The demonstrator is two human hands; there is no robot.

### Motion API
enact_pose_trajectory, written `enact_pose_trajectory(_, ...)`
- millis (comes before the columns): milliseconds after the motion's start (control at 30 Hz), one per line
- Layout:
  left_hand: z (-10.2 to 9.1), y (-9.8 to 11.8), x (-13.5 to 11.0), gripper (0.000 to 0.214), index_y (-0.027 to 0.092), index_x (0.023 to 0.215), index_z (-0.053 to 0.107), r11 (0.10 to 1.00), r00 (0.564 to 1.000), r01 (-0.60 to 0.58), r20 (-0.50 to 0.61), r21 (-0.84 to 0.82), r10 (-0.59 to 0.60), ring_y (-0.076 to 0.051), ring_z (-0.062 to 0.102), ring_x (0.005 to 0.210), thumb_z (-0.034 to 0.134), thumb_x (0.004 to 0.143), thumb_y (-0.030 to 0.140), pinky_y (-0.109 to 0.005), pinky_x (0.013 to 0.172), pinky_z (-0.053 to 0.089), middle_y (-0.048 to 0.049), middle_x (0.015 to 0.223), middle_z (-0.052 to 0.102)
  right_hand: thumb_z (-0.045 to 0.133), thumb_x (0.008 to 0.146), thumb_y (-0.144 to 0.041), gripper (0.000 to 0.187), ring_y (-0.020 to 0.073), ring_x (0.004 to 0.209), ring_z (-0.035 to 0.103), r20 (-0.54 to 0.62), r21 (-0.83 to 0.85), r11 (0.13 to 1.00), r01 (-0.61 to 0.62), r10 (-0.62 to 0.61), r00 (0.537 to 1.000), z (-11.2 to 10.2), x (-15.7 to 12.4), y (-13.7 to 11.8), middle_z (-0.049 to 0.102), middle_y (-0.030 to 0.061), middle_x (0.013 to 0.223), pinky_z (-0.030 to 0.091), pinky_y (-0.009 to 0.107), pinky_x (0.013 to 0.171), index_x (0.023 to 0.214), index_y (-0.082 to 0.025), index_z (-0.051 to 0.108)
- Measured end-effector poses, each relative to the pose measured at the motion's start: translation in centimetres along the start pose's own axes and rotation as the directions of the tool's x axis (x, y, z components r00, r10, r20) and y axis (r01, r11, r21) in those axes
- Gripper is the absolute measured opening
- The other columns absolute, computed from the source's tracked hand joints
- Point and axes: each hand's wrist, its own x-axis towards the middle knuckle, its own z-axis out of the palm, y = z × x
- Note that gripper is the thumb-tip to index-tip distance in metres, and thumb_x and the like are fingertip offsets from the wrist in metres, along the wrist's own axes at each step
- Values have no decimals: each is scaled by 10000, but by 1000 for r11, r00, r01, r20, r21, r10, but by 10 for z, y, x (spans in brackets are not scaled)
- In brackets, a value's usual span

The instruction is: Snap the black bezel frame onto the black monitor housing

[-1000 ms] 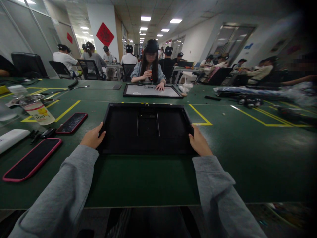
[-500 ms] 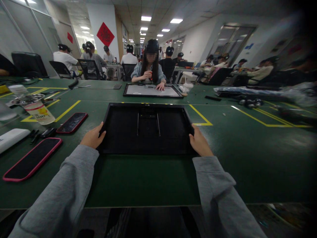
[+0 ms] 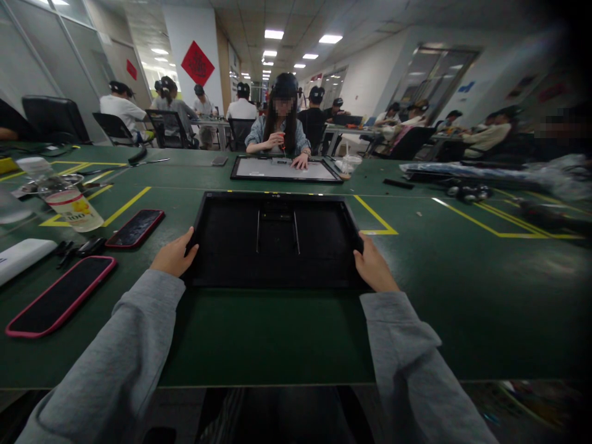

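A black monitor back cover [image 3: 226,246] lies in front of me, its hollow inside facing up, with two thin upright strips near the middle. My left hand [image 3: 176,254] grips its left edge, the thumb over the rim. At the opposite edge, my right hand [image 3: 374,262] is closed on the cover in the same way. The fingers under both edges are hidden. The cover appears to rest on the green table [image 3: 277,339], though its underside does not show.
Left of the cover lie two phones [image 3: 62,297] in pinkish-red cases, a white device [image 3: 25,259] and a bottle [image 3: 74,203]. Across the table a person [image 3: 280,132] works with a screwdriver over a display panel [image 3: 287,169]. Plastic-wrapped items [image 3: 481,171] lie at the right.
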Motion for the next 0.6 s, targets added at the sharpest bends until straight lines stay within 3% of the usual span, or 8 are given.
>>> enact_pose_trajectory(600, -2, 2, -1, 650, 109, 1505, 277, 1000, 1000, -9, 28, 8, 9, -272, 560, 1230, 344, 938, 419, -411, 1016, 453, -147, 1431, 505, 412, 911, -293, 590, 342, 1351, 433, 6, -27, 1000, -2, 2, 1000, 1, 0, 2, 448, 255, 1445, 409, 522, 1079, 1442, -43, 346)
